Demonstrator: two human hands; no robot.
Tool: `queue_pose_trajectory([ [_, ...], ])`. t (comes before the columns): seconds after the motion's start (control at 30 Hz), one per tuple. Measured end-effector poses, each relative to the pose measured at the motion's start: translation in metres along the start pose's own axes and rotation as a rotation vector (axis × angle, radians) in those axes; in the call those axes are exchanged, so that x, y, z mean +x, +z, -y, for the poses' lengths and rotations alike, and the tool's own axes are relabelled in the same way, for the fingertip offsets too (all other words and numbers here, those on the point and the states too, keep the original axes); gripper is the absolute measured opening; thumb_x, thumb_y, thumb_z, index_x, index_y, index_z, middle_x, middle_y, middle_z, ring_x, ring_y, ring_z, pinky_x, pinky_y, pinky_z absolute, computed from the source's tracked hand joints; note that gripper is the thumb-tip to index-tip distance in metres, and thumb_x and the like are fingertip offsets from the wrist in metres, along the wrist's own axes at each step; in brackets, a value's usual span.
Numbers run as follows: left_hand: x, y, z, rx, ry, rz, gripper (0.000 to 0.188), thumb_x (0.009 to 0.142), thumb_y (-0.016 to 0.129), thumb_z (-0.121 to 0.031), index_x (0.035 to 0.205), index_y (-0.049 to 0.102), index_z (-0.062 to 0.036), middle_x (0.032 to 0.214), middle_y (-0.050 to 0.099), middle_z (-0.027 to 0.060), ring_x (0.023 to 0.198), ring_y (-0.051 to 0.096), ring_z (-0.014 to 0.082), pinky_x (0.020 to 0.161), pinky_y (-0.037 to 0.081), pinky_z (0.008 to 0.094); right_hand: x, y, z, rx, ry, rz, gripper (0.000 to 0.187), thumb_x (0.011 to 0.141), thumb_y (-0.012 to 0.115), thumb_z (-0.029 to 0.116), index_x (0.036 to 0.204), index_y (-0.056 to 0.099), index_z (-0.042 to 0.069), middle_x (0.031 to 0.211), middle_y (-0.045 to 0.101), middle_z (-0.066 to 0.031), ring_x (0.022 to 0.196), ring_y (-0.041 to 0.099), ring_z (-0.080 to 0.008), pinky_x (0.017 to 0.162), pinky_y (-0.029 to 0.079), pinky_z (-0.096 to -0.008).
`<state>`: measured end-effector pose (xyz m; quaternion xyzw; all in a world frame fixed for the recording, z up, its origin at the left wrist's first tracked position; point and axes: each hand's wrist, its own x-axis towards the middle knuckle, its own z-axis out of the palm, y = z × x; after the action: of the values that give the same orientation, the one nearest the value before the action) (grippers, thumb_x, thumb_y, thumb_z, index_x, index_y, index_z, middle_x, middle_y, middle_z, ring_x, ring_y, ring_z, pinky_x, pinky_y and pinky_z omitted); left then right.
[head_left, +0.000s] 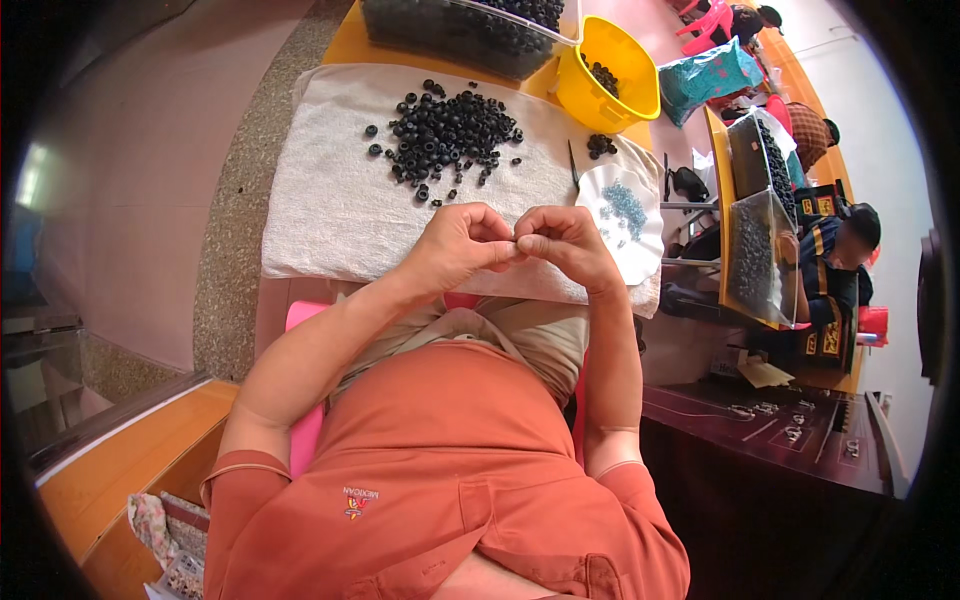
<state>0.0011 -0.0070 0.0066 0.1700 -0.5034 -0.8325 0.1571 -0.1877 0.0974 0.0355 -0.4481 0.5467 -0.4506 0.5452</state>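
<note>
Left hand (462,243) and right hand (566,243) pinch together, seemingly on a small dark piece (516,240). Black beads (450,130) lie beyond them.

Below the left hand (455,243) and the right hand (572,245), a reddish-orange shirt (450,400) is showing short sleeves (245,487) and a small chest emblem (353,507); beige trousers (548,332) are showing nearer to the grip.

Left hand (462,243), right hand (572,247) meet, fingertips (503,252) pinched; bare forearms (345,335) angled inward.
</note>
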Motion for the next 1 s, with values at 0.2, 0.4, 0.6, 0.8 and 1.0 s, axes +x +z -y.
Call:
queue_pose_trajectory([
  [0.2, 0.001, -0.002, 0.002, -0.021, 0.003, 0.020, 0.014, 0.085, 0.071, -0.004, 0.093, 0.060, -0.0013, 0.087, 0.068, 0.0064, 0.076, 0.065, 0.0104, 0.069, 0.054, 0.0240, 0.000, 0.003, -0.001, -0.012, -0.037, 0.004, 0.009, 0.088, 0.069, 0.005, 0.089, 0.065, -0.002, 0.090, 0.065, -0.0038, 0.084, 0.062, -0.0111, 0.075, 0.051, -0.0249],
  [0.4, 0.000, -0.003, 0.001, -0.050, 0.014, 0.040, 0.015, 0.085, 0.072, -0.005, 0.092, 0.058, -0.0017, 0.086, 0.068, 0.0076, 0.078, 0.066, 0.0127, 0.070, 0.055, 0.0257, 0.001, 0.009, -0.005, 0.104, -0.113, 0.005, 0.012, 0.090, 0.068, 0.009, 0.092, 0.065, -0.002, 0.089, 0.067, -0.0054, 0.080, 0.066, -0.0143, 0.073, 0.053, -0.0252],
  [0.6, -0.001, -0.004, -0.001, -0.187, -0.019, 0.049, 0.014, 0.086, 0.070, -0.003, 0.092, 0.057, -0.0020, 0.087, 0.067, 0.0080, 0.078, 0.067, 0.0148, 0.072, 0.057, 0.0272, 0.004, 0.018, -0.015, 0.372, -0.096, -0.027, 0.012, 0.088, 0.070, 0.011, 0.089, 0.066, -0.001, 0.091, 0.063, -0.0055, 0.077, 0.059, -0.0118, 0.068, 0.048, -0.0220],
  [0.8, 0.002, -0.006, -0.001, -0.282, -0.002, -0.007, 0.013, 0.087, 0.069, -0.002, 0.093, 0.058, -0.0022, 0.086, 0.066, 0.0071, 0.078, 0.067, 0.0149, 0.072, 0.058, 0.0273, 0.007, 0.028, -0.030, 0.189, -0.244, -0.243, 0.016, 0.092, 0.067, 0.015, 0.090, 0.066, -0.001, 0.088, 0.062, -0.0028, 0.073, 0.057, -0.0087, 0.064, 0.046, -0.0201],
  [1.0, 0.001, -0.006, 0.000, -0.199, 0.020, 0.001, 0.014, 0.086, 0.070, -0.003, 0.093, 0.057, -0.0022, 0.087, 0.067, 0.0081, 0.079, 0.067, 0.0150, 0.073, 0.058, 0.0276, 0.008, 0.029, -0.032, 0.136, -0.247, -0.239, 0.020, 0.094, 0.065, 0.019, 0.090, 0.066, -0.001, 0.087, 0.062, -0.0025, 0.072, 0.056, -0.0075, 0.063, 0.045, -0.0199],
])
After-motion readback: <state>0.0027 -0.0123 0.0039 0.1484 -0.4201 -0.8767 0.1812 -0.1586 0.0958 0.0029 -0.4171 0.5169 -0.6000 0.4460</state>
